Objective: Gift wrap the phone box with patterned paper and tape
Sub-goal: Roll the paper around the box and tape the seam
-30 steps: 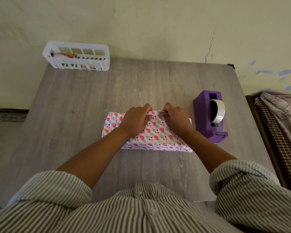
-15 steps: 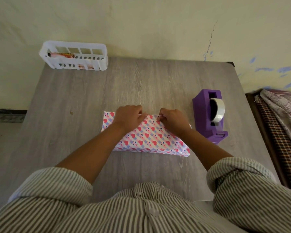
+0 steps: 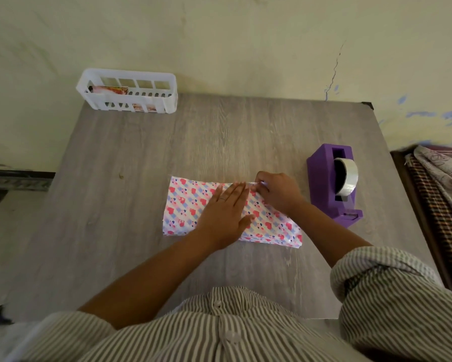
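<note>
My left hand [image 3: 223, 210]: flat, fingers straight, pressing the heart-patterned paper-wrapped box [image 3: 185, 207].
My right hand [image 3: 277, 194]: fingers curled, pinching the paper's far edge.
Grey wood-grain counter [image 3: 130, 205]: bears the box.

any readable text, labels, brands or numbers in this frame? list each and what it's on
None can be read.
Printed packet in the white basket: red and orange print, too blurred to read.
Wrapping paper: hearts and stripes only, no words.
Tape dispenser: no marking visible.
</note>
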Demonstrator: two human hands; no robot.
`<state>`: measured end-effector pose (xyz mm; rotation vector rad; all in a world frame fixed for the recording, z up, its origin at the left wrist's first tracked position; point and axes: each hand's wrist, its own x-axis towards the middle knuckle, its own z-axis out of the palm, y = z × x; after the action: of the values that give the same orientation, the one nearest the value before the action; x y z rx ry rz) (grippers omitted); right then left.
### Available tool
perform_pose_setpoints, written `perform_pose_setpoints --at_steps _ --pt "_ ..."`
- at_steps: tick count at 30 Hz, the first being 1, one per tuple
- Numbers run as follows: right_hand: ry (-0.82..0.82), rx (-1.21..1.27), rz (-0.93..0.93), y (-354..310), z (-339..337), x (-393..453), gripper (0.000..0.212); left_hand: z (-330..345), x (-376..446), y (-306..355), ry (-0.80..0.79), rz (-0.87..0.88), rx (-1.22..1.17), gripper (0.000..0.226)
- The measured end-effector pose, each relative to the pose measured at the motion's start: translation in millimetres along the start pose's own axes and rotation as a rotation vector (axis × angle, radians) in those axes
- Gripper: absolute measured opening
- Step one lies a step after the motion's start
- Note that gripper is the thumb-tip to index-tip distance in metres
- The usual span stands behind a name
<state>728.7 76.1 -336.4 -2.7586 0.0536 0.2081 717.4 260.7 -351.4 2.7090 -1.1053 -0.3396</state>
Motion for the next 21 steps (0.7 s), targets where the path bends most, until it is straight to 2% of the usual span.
perform_pose_setpoints --at_steps 2,7,9,12,13,17,21 --pt "-0.021 -0.003 0.023 6.2 -4.3 0.2 0.021 10.6 -0.3 -1.0 0.026 -0.008 0.071 0.074" --pt "-0.011 -0.247 0.153 32.6 -23.9 -5.1 0.023 12.4 0.6 -1.3 0.036 0.008 0.085 0.076" --pt "0.051 -0.218 0.177 34.7 -35.6 -5.4 0.018 11.9 0.9 -1.6 0.031 0.004 0.078 0.076" --pt "0.16 -0.048 0.144 20.1 -48.1 -16.2 0.018 13.0 0.7 -1.7 0.035 -0.002 0.064 0.076" --pt "0.119 -0.006 0.112 9.9 -48.5 -24.2 0.025 12.9 1.1 -1.7 0.041 0.0 0.06 0.075" --pt "-0.276 -0.066 -0.004 -27.2 -28.4 -55.2 0.076 13.3 3.2 -1.8 0.056 -0.002 0.015 0.073" --pt "-0.32 -0.131 0.011 -31.6 -22.7 -51.7 0.093 11.6 4.4 -2.5 0.058 0.004 0.02 0.071"
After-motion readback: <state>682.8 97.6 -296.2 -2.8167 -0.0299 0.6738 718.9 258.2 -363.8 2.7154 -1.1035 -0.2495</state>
